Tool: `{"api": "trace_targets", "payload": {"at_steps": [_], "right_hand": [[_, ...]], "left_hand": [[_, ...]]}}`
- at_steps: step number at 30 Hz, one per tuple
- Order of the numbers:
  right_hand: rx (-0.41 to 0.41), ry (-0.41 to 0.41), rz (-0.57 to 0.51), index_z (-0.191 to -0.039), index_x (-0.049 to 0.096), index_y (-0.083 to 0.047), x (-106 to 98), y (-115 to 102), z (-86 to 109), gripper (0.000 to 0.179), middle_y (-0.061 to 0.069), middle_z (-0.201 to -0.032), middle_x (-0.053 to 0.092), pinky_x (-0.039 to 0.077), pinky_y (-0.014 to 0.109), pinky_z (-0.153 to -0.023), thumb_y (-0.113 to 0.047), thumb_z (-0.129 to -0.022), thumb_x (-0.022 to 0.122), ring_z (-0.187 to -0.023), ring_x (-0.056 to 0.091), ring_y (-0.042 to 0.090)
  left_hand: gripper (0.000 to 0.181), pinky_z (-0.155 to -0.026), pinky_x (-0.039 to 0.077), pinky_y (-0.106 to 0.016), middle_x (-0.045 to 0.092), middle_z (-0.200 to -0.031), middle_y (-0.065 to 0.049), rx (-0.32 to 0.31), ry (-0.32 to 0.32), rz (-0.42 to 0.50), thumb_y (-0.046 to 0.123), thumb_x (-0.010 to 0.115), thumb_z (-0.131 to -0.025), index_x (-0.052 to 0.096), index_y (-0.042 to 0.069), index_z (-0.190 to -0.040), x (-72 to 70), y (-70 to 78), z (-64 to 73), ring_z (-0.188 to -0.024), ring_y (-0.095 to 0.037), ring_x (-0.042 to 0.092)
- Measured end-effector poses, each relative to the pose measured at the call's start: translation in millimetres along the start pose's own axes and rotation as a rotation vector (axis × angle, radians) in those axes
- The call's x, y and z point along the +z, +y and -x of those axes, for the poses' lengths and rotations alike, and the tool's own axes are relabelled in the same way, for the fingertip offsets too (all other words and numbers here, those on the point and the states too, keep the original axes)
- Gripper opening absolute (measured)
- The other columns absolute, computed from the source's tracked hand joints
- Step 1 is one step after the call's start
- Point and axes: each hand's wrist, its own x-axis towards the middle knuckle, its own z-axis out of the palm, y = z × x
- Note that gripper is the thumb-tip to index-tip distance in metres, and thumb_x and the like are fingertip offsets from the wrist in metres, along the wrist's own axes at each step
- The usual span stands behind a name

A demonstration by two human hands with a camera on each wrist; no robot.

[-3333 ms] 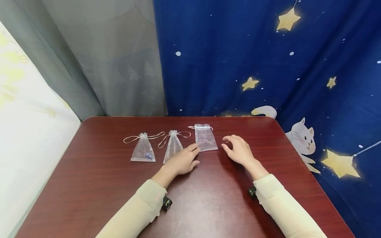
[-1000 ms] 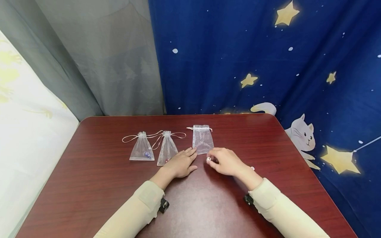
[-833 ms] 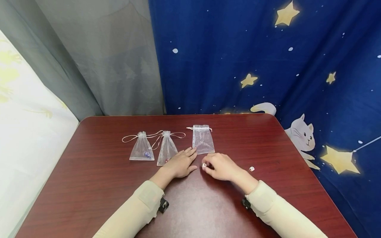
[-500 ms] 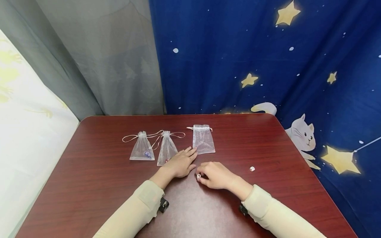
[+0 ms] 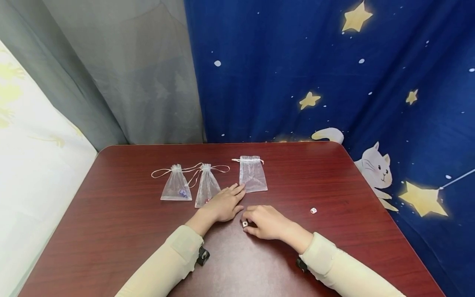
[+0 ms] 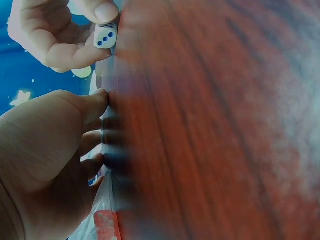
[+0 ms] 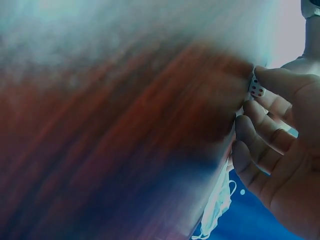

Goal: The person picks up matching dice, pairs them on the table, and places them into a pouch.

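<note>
Between thumb and fingers my right hand [image 5: 267, 222] pinches a white die [image 5: 245, 224], low over the table. Blue pips show on that die in the left wrist view. My left hand [image 5: 224, 205] lies with straight fingers on the table, partly over the middle organza drawstring bag [image 5: 208, 183], which has a red die [image 6: 106, 225] at its bottom. Its fingertips reach the lower left corner of a flat organza bag [image 5: 253, 175]. A second white die [image 5: 313, 210] sits alone beyond my right wrist.
Farther left lies another organza bag [image 5: 176, 183], drawn together at the neck, with blue dice [image 5: 183, 193] inside. All this is on a reddish-brown table [image 5: 111, 231]. A grey curtain [image 5: 156, 82] and a blue star curtain [image 5: 267, 74] hang behind the far edge.
My right hand, empty at first, now holds a die and has come left and nearer. The second white die has come into view. The middle bag has shifted slightly left; my left hand stays nearly still.
</note>
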Motion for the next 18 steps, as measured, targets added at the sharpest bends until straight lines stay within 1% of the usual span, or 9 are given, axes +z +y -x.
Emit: {"api": "trace_targets", "payload": {"at_steps": [5, 7, 10, 14, 18], "right_hand": [[0.027, 0.023, -0.026, -0.093, 0.069, -0.021, -6, 3, 3.7, 0.019, -0.008, -0.078, 0.057, 0.044, 0.026, -0.056, -0.038, -0.088, 0.077, -0.064, 0.047, 0.002], [0.049, 0.053, -0.039, -0.096, 0.071, -0.02, -12, 8, 7.4, 0.021, -0.007, -0.08, 0.059, 0.045, 0.027, -0.057, -0.039, -0.089, 0.077, -0.065, 0.05, 0.003], [0.093, 0.118, -0.043, -0.1, 0.072, -0.018, -21, 20, 15.4, 0.021, -0.007, -0.083, 0.062, 0.05, 0.03, -0.062, -0.035, -0.089, 0.077, -0.071, 0.054, 0.004], [0.189, 0.18, -0.026, -0.102, 0.073, -0.015, -35, 42, 30.6, 0.022, -0.007, -0.085, 0.063, 0.053, 0.034, -0.068, -0.032, -0.089, 0.078, -0.076, 0.059, 0.007], [0.283, 0.204, -0.003, -0.104, 0.073, -0.013, -48, 60, 46.1, 0.024, -0.004, -0.088, 0.065, 0.054, 0.038, -0.07, -0.031, -0.089, 0.078, -0.079, 0.063, 0.012]], "left_hand": [[0.056, -0.121, 0.025, -0.048, 0.032, -0.163, -0.015, 0.002, 0.004, 0.011, 0.03, 0.055, -0.104, 0.044, 0.001, -0.151, 0.7, -1.0, 0.5, -0.15, -0.037, 0.028], [0.057, -0.121, 0.025, -0.049, 0.032, -0.163, -0.015, 0.002, 0.008, 0.017, 0.031, 0.056, -0.104, 0.044, 0.001, -0.151, 0.9, -1.2, 0.4, -0.15, -0.037, 0.028], [0.058, -0.121, 0.024, -0.049, 0.032, -0.162, -0.015, 0.005, 0.011, 0.016, 0.031, 0.056, -0.104, 0.044, 0.0, -0.151, 0.9, -1.2, 0.5, -0.149, -0.037, 0.028], [0.058, -0.121, 0.025, -0.049, 0.032, -0.162, -0.016, 0.011, 0.015, 0.017, 0.031, 0.057, -0.104, 0.044, 0.0, -0.151, 0.9, -0.8, 0.5, -0.149, -0.038, 0.029], [0.057, -0.121, 0.025, -0.049, 0.032, -0.162, -0.017, 0.011, 0.016, 0.025, 0.03, 0.057, -0.104, 0.044, 0.0, -0.151, 0.7, -0.8, 0.7, -0.149, -0.038, 0.028]]}}
